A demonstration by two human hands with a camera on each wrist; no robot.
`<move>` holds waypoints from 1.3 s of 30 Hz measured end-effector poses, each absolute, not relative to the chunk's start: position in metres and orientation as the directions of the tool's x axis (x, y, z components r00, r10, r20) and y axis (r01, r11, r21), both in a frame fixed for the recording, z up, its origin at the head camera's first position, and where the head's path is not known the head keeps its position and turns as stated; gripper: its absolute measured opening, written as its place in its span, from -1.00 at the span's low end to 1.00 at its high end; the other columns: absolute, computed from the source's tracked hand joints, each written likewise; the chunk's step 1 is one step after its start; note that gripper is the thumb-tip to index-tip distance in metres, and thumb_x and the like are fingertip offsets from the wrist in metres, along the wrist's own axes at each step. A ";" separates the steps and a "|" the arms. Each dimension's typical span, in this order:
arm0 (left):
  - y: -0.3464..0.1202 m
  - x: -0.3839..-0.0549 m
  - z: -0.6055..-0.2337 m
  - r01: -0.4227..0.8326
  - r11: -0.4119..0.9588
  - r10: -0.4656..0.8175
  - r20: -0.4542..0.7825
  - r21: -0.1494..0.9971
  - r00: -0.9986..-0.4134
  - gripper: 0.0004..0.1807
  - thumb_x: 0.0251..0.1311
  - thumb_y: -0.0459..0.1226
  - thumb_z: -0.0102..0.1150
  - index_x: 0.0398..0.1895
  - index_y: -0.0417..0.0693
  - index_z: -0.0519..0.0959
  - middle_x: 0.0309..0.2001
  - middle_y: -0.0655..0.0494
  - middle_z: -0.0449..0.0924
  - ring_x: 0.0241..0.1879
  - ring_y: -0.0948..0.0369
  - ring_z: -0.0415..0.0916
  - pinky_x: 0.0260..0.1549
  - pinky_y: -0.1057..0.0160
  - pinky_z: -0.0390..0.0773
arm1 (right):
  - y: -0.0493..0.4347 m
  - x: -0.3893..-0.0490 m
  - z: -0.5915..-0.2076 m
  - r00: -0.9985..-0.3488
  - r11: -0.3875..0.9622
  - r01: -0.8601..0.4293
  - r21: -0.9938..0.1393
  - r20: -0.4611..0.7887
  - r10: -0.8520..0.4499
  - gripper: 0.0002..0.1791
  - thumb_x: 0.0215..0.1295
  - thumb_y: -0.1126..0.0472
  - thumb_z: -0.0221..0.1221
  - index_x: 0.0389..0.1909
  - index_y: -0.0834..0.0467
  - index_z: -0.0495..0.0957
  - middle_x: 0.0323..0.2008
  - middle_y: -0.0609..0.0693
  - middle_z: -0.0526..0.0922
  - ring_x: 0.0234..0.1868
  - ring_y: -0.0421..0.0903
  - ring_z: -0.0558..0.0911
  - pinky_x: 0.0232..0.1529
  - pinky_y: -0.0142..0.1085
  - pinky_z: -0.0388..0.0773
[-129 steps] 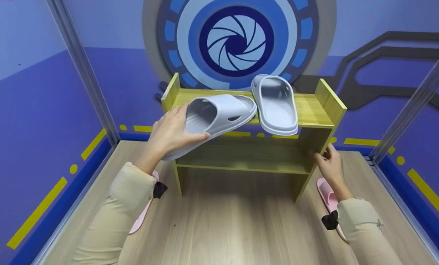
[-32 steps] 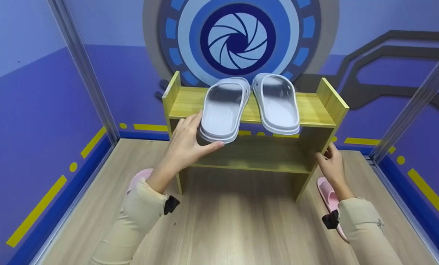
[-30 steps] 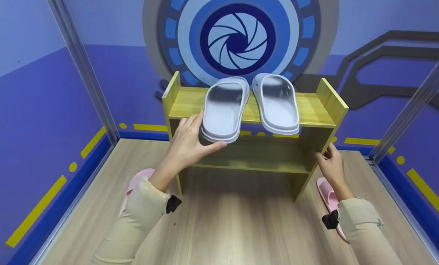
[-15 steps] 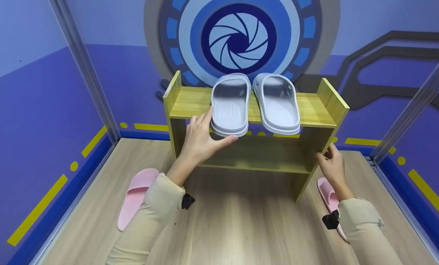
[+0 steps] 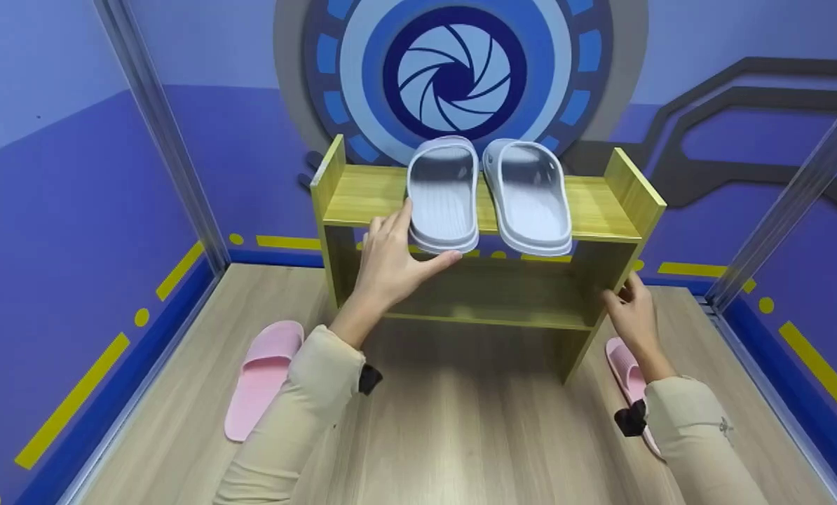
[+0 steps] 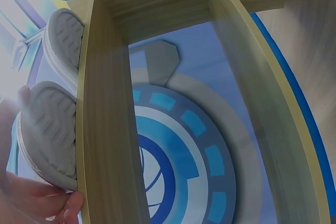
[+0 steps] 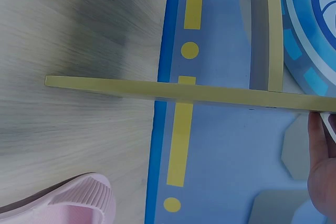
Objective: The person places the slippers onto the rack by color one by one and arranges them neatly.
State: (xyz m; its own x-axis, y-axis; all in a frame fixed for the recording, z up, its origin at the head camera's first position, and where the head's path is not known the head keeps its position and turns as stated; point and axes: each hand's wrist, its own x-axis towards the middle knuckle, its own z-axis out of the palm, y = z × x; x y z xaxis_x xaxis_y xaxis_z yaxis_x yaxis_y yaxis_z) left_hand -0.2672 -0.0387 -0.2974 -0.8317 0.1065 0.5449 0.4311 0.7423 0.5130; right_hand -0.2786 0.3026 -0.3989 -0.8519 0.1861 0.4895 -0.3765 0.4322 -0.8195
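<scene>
Two light grey slippers lie side by side on the top board of a small yellow-green wooden shoe rack [image 5: 604,210], heels over its front edge. My left hand [image 5: 397,263] grips the heel of the left grey slipper [image 5: 443,193], thumb under the heel and fingers along its left side. The right grey slipper [image 5: 528,193] lies free. From below, the left wrist view shows both ribbed soles [image 6: 50,135] and my fingers [image 6: 37,203]. My right hand [image 5: 629,308] holds the front edge of the rack's right side panel [image 7: 184,92].
One pink slipper [image 5: 261,379] lies on the wooden floor left of the rack, another pink slipper [image 5: 625,372] to the right, partly under my right forearm. Blue walls and metal posts close in both sides. The rack's lower shelf [image 5: 488,301] holds nothing.
My left hand turned the left grey slipper straight, set it on the top board and slid it back and right beside the other one. My right hand stayed on the side panel.
</scene>
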 end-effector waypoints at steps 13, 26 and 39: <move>-0.040 -0.266 -0.302 0.471 0.704 0.099 0.584 0.532 -0.806 0.07 -0.25 0.28 0.17 0.27 -0.21 0.14 0.17 -0.04 0.28 -0.07 0.11 0.18 -0.15 0.16 0.22 | 0.319 -0.296 -0.420 -0.864 0.474 -0.342 -0.811 0.470 0.181 -0.63 0.13 0.39 0.01 0.01 0.32 0.35 -0.12 0.18 0.48 -0.22 -0.26 0.49 -0.32 -0.53 0.41; -0.082 -0.269 -0.334 0.689 0.581 0.062 0.821 0.433 -0.568 -0.27 -0.06 -0.02 0.23 0.15 -0.23 0.31 0.10 -0.03 0.32 0.02 0.11 0.20 -0.05 0.07 0.18 | 0.320 -0.298 -0.420 -0.846 0.428 -0.385 -0.818 0.497 0.190 -0.65 0.07 0.50 -0.02 -0.06 0.40 0.36 -0.19 0.15 0.48 -0.29 -0.30 0.50 -0.33 -0.53 0.41; -0.134 -0.266 -0.380 0.645 0.563 0.011 0.775 0.517 -0.631 -0.40 -0.01 -0.20 0.24 0.13 -0.20 0.33 0.06 -0.06 0.31 0.05 0.10 0.18 0.01 0.08 0.18 | 0.303 -0.279 -0.398 -0.855 0.470 -0.349 -0.811 0.481 0.195 -0.64 0.07 0.48 -0.01 -0.05 0.43 0.35 -0.15 0.27 0.48 -0.29 -0.32 0.48 -0.34 -0.58 0.37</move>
State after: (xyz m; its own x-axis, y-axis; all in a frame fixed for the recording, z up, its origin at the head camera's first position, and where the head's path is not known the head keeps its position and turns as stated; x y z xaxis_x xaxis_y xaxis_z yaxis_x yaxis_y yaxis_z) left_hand -0.2660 -0.1336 -0.3802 -0.6313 0.0109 0.7754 0.6447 0.5632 0.5169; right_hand -0.2787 0.3028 -0.3984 -0.8546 0.1955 0.4812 -0.3491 0.4698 -0.8108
